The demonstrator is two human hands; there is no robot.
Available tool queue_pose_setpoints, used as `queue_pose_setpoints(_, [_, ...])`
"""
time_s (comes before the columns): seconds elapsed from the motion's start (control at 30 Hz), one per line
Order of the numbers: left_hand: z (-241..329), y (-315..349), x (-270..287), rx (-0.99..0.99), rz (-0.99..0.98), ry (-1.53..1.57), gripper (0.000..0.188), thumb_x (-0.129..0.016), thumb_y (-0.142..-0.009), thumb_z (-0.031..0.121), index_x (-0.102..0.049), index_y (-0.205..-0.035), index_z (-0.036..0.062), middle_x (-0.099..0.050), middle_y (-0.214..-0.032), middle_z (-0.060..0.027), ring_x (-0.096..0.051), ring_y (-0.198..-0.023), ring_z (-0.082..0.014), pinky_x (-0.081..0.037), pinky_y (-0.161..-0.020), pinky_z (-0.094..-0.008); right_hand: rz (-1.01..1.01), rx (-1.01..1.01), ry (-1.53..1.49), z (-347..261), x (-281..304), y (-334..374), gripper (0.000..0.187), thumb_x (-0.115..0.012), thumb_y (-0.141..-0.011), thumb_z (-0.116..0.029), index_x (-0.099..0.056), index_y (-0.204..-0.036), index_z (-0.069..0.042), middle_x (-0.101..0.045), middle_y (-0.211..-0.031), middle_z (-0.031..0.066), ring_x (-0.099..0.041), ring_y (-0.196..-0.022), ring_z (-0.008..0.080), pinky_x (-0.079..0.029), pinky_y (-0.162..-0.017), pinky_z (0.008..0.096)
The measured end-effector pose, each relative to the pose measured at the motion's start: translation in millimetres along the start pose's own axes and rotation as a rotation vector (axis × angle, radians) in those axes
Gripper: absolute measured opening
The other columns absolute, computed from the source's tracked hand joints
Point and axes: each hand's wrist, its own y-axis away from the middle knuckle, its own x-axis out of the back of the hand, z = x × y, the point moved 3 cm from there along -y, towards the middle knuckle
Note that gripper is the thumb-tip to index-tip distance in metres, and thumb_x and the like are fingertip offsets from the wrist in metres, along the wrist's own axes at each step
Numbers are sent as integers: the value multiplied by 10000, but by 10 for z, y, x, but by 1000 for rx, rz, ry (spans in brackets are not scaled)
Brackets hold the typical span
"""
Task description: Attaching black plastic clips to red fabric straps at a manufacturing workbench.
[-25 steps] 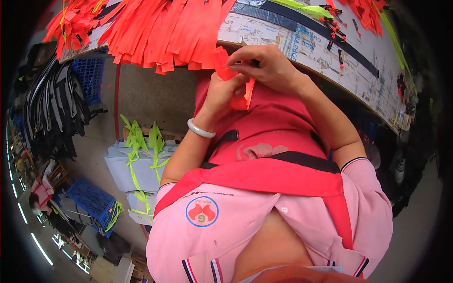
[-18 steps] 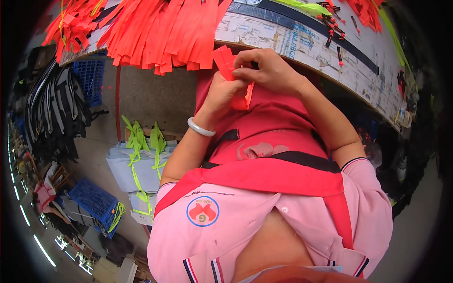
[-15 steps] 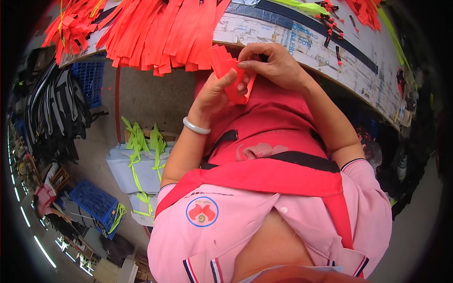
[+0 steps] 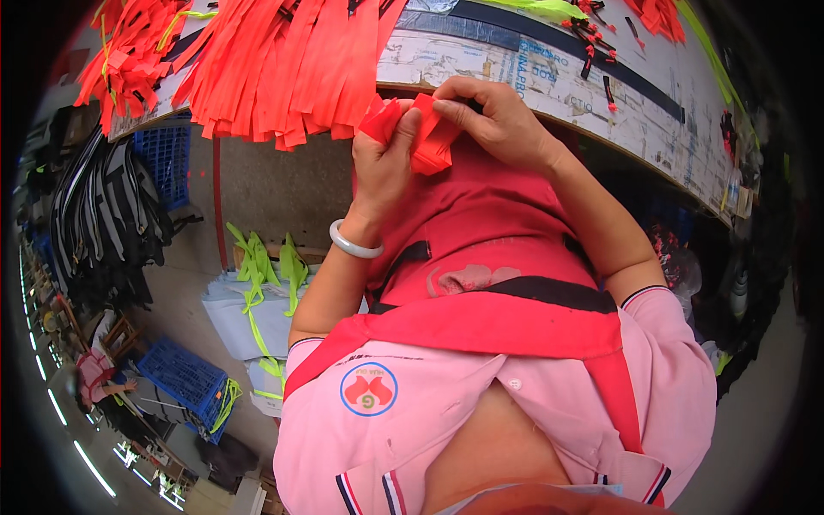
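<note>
Between my two hands is a small stack of bright orange-red fabric strips (image 4: 434, 148), in front of the table edge. My left hand (image 4: 383, 167), below a pale bangle, is closed round the left part of the stack, its thumb on top. The thumb and fingers of my right hand (image 4: 496, 122) pinch the upper right part of the strips. Beyond my left hand, a thick row of long orange-red strips (image 4: 283, 77) hangs over the table edge. My left fingers are partly hidden behind the strips.
The table (image 4: 481, 60) has a worn, board-like top with a dark band along it. Small black-and-red pieces (image 4: 592, 39) lie at its far right. To the left are hanging black straps (image 4: 107, 215), a blue crate (image 4: 182, 373) and pale stacks tied with yellow-green bands (image 4: 236, 313).
The stack has been bent open and its upper end spread between my hands. My left hand has turned slightly, its thumb now upright, while my right hand stays almost in place.
</note>
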Motion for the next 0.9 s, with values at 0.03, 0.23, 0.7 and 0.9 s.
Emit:
queue_pose_setpoints(0.03, [-22, -8, 39, 54, -29, 2, 154, -611, -932, 107, -648, -1020, -13, -627, -879, 9, -557, -814, -61, -451, -715, -206, -14, -32, -28, 1, 1, 2, 190, -542, -937, -149, -605, -973, 27, -624, -789, 151, -584, -737, 201, -472, -716, 310])
queue_pose_setpoints(0.23, [39, -48, 121, 158, -257, -20, 113, -627, -914, 107, -641, -951, 2, -594, -808, 15, -527, -743, -53, -442, -663, -220, -205, 42, 140, -70, -1, 55, 194, -537, -930, -171, -597, -947, 12, -620, -784, 170, -607, -722, 300, -473, -665, 362])
queue_pose_setpoints(0.7, [-67, 69, -109, -122, -168, -307, 102, -660, -850, 79, -585, -817, 18, -568, -747, -92, -545, -634, -163, -439, -575, -278, -123, -463, -497, 353, -189, 211, 216, -544, -906, -208, -606, -826, -16, -553, -677, -33, -493, -625, 63, -396, -555, 230])
queue_pose_setpoints(0.9, [-201, 59, -1, 399, -242, 182, 65, -607, -927, 113, -609, -889, 59, -536, -800, 71, -469, -712, -21, -368, -634, -184, -54, -101, -6, 184, -162, 181, 243, -527, -909, -205, -583, -834, 20, -545, -668, 9, -503, -645, 93, -429, -592, 292])
